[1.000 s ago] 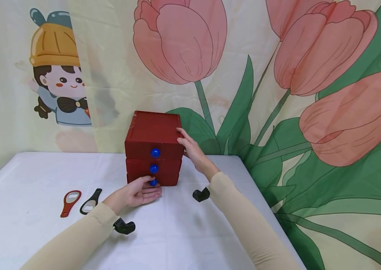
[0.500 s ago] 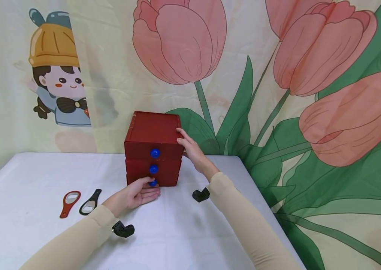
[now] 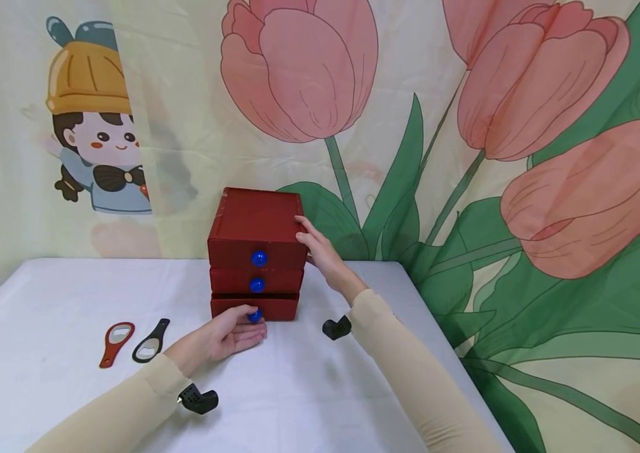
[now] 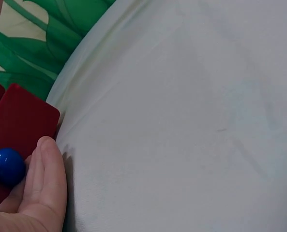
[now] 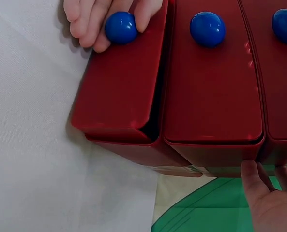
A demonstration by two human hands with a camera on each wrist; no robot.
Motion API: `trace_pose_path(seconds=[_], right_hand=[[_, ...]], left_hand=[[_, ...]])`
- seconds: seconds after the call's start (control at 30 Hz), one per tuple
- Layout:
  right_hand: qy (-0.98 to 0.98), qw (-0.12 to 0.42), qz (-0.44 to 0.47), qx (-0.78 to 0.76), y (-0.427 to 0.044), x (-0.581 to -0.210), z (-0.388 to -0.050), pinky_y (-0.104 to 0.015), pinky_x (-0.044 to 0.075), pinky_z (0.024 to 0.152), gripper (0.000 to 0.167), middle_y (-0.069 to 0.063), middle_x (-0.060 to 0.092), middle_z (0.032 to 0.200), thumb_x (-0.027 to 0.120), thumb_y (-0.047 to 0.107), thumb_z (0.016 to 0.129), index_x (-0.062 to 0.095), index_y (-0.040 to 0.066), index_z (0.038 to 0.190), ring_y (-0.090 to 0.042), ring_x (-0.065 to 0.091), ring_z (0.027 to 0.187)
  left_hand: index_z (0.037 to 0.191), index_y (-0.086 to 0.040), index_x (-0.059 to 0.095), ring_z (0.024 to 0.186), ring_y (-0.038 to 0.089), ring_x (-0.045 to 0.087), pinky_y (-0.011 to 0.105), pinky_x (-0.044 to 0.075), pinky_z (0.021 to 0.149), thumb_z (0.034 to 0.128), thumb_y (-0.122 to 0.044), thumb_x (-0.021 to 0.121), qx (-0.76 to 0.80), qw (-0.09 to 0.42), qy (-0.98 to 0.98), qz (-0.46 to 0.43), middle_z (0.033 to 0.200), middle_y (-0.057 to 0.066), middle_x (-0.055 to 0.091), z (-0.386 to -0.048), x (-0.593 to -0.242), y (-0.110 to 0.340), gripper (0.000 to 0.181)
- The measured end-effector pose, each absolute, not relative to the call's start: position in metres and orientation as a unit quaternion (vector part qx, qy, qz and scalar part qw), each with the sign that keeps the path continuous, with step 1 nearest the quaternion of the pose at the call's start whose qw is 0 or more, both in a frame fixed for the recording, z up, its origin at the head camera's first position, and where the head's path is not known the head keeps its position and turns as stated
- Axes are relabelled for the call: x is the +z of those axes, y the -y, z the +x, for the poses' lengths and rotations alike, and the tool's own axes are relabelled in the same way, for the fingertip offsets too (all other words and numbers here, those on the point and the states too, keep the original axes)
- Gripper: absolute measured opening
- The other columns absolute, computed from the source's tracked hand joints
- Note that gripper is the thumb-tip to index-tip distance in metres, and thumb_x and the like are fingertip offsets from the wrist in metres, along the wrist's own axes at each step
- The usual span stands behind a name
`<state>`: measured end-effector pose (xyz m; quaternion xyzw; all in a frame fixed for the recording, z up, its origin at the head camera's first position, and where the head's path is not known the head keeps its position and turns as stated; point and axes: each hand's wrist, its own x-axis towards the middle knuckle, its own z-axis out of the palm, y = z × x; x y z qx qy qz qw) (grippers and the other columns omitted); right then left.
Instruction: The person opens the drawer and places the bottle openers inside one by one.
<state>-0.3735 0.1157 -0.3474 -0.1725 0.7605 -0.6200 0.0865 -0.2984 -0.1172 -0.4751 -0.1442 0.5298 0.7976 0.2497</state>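
Note:
A red three-drawer box stands on the table with round blue knobs down its front. The bottom drawer sticks out a little; a dark gap shows along its top edge. My left hand pinches the lowest knob between thumb and fingers, the other fingers stretched out below it. The middle knob and top knob sit on drawers that are closed. My right hand rests against the box's right side, its fingertips touching the upper part. What lies inside the bottom drawer is hidden.
Left of the box, a red tool and a black tool lie on the white-covered table; both have a handle and an oval ringed head. A printed tulip cloth hangs behind. A camera is worn on each wrist.
The bottom drawer has come out slightly toward me, with my left hand moving along on its knob. My right hand has kept its place on the box's side.

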Motion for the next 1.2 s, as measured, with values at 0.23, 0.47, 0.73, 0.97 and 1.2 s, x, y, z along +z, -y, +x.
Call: trace_pose_path(seconds=[0.23,0.47,0.73,0.97,1.2], right_hand=[[-0.763,0.087,-0.167,-0.618,-0.115,-0.347,-0.373,-0.052,0.034,0.126,0.054,-0.001,0.036,0.168,0.044,0.037,0.113,0.033,0.039,0.166,-0.025,0.038,0.152],[-0.761,0.085,-0.172,-0.620,-0.116,-0.347,-0.373,-0.053,0.034,0.125,0.055,0.000,0.037,0.167,0.045,0.037,0.112,0.033,0.039,0.166,-0.025,0.037,0.152],[-0.758,0.091,-0.175,-0.621,-0.116,-0.347,-0.373,-0.053,0.033,0.126,0.056,-0.001,0.035,0.168,0.043,0.036,0.113,0.031,0.037,0.167,-0.026,0.037,0.152],[-0.760,0.090,-0.179,-0.618,-0.116,-0.347,-0.372,-0.053,0.034,0.126,0.058,-0.002,0.035,0.168,0.045,0.037,0.112,0.030,0.037,0.167,-0.026,0.037,0.152],[-0.760,0.091,-0.179,-0.618,-0.116,-0.347,-0.372,-0.052,0.033,0.126,0.057,-0.001,0.035,0.168,0.044,0.039,0.112,0.030,0.038,0.167,-0.025,0.036,0.153]], left_hand=[[0.140,0.008,0.053,0.118,0.037,0.073,0.046,0.055,0.105,0.1083,-0.033,0.062,0.793,0.253,-0.537,-0.137,0.131,0.026,0.070,-0.285,-0.475,0.119,0.052],[0.142,0.008,0.053,0.118,0.038,0.073,0.046,0.056,0.104,0.1080,-0.033,0.063,0.796,0.254,-0.534,-0.132,0.129,0.026,0.071,-0.275,-0.476,0.118,0.054],[0.141,0.009,0.053,0.118,0.037,0.073,0.046,0.057,0.104,0.1080,-0.034,0.063,0.790,0.259,-0.541,-0.126,0.129,0.026,0.071,-0.263,-0.475,0.120,0.056],[0.141,0.010,0.054,0.114,0.035,0.075,0.046,0.058,0.103,0.1077,-0.035,0.064,0.788,0.264,-0.542,-0.124,0.126,0.025,0.073,-0.259,-0.475,0.121,0.057],[0.139,0.010,0.055,0.112,0.035,0.075,0.046,0.058,0.102,0.1080,-0.036,0.063,0.785,0.267,-0.546,-0.119,0.125,0.025,0.073,-0.254,-0.475,0.120,0.056]])
